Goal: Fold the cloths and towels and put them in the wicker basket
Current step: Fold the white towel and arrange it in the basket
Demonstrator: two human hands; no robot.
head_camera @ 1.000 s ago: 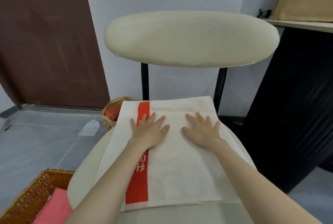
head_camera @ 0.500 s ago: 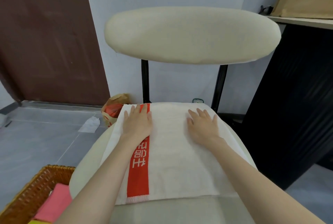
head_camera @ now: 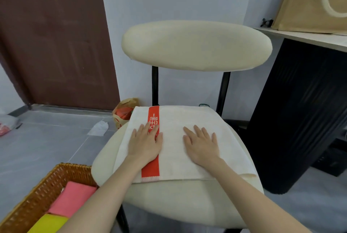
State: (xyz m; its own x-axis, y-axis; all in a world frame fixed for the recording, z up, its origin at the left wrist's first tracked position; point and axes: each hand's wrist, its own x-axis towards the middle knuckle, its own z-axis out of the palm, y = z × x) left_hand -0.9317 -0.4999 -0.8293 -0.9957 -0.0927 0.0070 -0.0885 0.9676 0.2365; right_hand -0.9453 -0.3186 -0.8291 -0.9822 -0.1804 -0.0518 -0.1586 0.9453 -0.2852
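BASKET: wicker basket (head_camera: 35, 195) at your lower left holds a pink cloth (head_camera: 73, 201) and a yellow cloth (head_camera: 49, 223) | HANDS: your left hand (head_camera: 144, 142) and right hand (head_camera: 201, 145) lie flat, fingers straight, gripping nothing | TOWEL: white towel (head_camera: 172, 154) under both palms on the chair seat (head_camera: 178, 201) | STEP: smoothing, I judge | NEXT: probably fold it smaller, then carry it to the basket.
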